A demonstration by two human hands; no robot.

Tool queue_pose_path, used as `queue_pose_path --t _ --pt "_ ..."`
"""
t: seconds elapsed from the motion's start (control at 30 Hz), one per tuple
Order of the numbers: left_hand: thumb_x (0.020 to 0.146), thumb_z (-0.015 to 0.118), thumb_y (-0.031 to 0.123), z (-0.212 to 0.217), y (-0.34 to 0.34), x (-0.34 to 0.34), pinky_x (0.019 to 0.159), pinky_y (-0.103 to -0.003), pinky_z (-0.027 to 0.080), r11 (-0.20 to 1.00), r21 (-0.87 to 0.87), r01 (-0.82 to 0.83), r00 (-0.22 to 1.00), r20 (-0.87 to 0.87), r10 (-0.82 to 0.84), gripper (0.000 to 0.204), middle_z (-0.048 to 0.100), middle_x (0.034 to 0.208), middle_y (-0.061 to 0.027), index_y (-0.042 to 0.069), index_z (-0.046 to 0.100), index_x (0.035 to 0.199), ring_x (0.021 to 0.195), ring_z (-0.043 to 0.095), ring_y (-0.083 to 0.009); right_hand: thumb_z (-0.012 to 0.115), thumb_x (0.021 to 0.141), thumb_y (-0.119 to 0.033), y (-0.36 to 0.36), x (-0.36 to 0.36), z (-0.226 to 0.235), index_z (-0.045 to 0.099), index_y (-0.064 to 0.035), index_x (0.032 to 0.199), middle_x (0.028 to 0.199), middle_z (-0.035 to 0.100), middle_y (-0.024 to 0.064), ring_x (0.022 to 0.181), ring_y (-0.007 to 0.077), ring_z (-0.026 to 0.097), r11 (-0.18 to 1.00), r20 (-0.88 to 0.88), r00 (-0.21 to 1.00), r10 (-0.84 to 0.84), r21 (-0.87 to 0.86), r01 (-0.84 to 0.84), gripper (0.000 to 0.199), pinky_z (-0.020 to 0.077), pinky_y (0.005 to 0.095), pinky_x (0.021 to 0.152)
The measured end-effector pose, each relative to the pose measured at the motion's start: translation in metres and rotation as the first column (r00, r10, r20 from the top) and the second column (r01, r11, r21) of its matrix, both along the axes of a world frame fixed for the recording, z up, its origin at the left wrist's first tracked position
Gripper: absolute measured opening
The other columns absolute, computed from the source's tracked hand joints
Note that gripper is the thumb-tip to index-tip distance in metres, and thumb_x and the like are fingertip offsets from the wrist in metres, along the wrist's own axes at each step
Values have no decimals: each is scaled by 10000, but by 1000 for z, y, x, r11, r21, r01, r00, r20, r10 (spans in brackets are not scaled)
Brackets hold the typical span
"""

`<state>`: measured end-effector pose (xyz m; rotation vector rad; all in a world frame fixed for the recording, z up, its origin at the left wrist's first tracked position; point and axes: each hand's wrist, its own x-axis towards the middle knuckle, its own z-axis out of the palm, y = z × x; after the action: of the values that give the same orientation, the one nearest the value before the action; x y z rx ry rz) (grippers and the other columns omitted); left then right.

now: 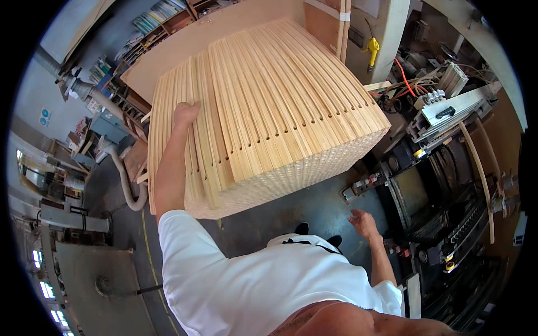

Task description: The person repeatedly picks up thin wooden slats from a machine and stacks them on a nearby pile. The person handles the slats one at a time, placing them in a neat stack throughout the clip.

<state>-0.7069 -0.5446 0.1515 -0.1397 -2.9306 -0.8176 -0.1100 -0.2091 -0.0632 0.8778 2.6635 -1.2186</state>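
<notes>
A big stack of long pale wooden strips (280, 84) lies in front of me, side by side, with a row of small dark holes near their near ends. My left hand (186, 113) reaches onto the left part of the stack, its fingers curled around a wooden strip (197, 145) and the thumb toward the right. The undersides of those fingers are hidden. One strip's near end sticks out slightly past its neighbours. Low on my right side, my right hand (365, 224) hangs in the air, fingers apart and holding nothing, close to a dark machine (414, 201).
Behind the stack stands a tall brown board (224, 22). A yellow air gun (372, 49) hangs on a post at the back right. To the left, a grey hose (126, 185) runs down to the floor (269, 210). A curved wooden strip (479, 173) leans by the machine.
</notes>
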Motion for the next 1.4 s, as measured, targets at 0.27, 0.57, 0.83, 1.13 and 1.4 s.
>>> queue_pose_path --t 0.27,0.57,0.83,1.13,1.4 --pt "870 644 456 -3 75 -46 986 -398 488 989 1 151 980 133 -150 638 659 1174 -304 -126 655 1130 1164 632 -356 707 877 -236 -35 84 -40 682 -42 1176 1042 719 200 962 368 695 967 121 960 -253 74 245 357 547 443 843" --pt "941 642 344 17 62 63 930 -328 510 877 229 423 895 -255 -365 453 711 1119 -168 -14 652 1219 1043 682 -243 674 909 -175 -89 113 -44 664 49 1146 1022 712 235 934 339 710 939 77 937 -342 1 343 327 547 394 826" --pt "954 660 197 30 77 366 833 -283 510 177 519 836 77 209 -975 228 698 952 -19 26 691 1103 884 636 -114 680 907 -177 -148 116 -48 662 38 1184 1098 711 210 931 298 704 914 -121 907 -403 -105 392 351 547 387 835" --pt "1001 604 211 -63 138 433 773 -270 512 140 637 758 11 203 -979 225 674 908 -16 11 675 1075 818 603 -98 656 914 -218 -224 195 3 650 -25 1219 1125 668 194 986 354 663 788 -114 780 -616 -85 610 362 527 434 855" --pt "977 631 137 -170 124 651 776 -257 530 -161 725 670 -664 487 -568 201 698 955 -48 -4 672 1115 858 654 -123 712 853 -176 -329 282 179 624 -52 1175 1160 641 146 1075 343 630 331 -539 449 -713 306 893 356 520 444 895"
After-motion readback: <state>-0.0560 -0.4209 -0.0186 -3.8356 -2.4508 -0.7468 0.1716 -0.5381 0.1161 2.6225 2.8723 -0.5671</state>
